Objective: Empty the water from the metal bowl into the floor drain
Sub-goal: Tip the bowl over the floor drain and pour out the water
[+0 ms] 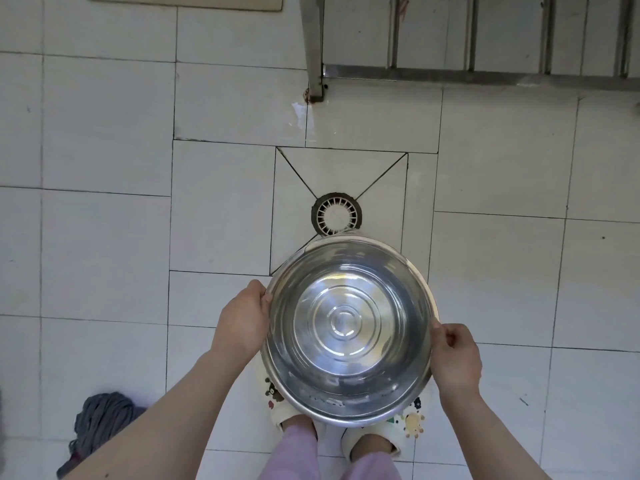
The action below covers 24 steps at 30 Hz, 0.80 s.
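Observation:
A large shiny metal bowl (349, 330) is held level above the white tiled floor, with clear water in it that shows the ringed bottom. My left hand (242, 320) grips the bowl's left rim and my right hand (455, 358) grips its right rim. The round floor drain (336, 213), a white slotted cover in a dark ring, lies in the floor just beyond the bowl's far rim. The bowl hides the drain's near edge.
A metal rack leg (313, 50) and its crossbar stand at the top right. A grey mop head (100, 420) lies on the floor at the lower left. My feet in white slippers (370, 441) are under the bowl. A small wet patch (301, 116) is near the leg.

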{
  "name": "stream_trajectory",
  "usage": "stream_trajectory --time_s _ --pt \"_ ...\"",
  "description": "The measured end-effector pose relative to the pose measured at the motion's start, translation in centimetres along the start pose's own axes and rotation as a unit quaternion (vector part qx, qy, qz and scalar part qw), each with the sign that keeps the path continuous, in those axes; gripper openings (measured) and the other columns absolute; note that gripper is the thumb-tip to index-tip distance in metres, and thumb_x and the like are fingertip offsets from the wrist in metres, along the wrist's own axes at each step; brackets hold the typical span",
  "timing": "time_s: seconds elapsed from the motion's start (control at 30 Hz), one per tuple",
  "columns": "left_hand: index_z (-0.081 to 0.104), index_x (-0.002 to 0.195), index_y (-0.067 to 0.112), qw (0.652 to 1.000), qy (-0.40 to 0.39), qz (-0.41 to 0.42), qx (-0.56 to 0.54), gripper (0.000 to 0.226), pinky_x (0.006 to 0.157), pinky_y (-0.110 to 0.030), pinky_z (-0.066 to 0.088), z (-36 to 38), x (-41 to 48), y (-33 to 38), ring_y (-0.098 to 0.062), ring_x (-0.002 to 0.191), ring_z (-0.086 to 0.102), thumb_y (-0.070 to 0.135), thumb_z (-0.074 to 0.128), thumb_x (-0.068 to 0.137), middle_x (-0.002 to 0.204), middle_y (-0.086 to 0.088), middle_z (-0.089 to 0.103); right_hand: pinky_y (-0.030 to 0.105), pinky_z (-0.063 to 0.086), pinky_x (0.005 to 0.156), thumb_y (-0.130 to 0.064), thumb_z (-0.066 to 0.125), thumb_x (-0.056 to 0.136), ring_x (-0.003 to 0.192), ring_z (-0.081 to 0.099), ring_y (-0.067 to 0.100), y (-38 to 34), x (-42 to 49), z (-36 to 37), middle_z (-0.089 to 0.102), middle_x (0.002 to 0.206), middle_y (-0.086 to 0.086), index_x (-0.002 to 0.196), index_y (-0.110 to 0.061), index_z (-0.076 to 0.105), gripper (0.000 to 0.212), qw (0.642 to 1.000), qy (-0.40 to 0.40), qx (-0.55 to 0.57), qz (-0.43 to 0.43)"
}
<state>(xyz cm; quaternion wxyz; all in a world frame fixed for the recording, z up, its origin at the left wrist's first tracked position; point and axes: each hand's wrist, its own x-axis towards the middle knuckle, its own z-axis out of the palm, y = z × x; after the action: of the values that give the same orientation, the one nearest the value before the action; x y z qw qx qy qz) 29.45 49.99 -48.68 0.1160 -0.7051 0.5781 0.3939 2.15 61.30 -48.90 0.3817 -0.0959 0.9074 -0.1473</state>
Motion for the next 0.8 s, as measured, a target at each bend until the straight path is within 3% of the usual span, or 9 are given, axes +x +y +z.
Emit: stream_trajectory --time_s 0.8 --pt "0.043 0.079 0.014 1.000 0.005 0.005 0.009 0.024 0.048 -0.024 0.027 0.51 -0.35 -0.65 -0.010 0.058 0.046 0.026 0.034 0.098 0.065 0.003 0.052 0.028 0.040 0.059 -0.035 0.053 0.093 0.067 0.054 0.016 -0.25 -0.30 -0.49 0.061 0.073 0.002 0.083 -0.010 0.057 0.027 1.000 -0.002 0.012 0.000"
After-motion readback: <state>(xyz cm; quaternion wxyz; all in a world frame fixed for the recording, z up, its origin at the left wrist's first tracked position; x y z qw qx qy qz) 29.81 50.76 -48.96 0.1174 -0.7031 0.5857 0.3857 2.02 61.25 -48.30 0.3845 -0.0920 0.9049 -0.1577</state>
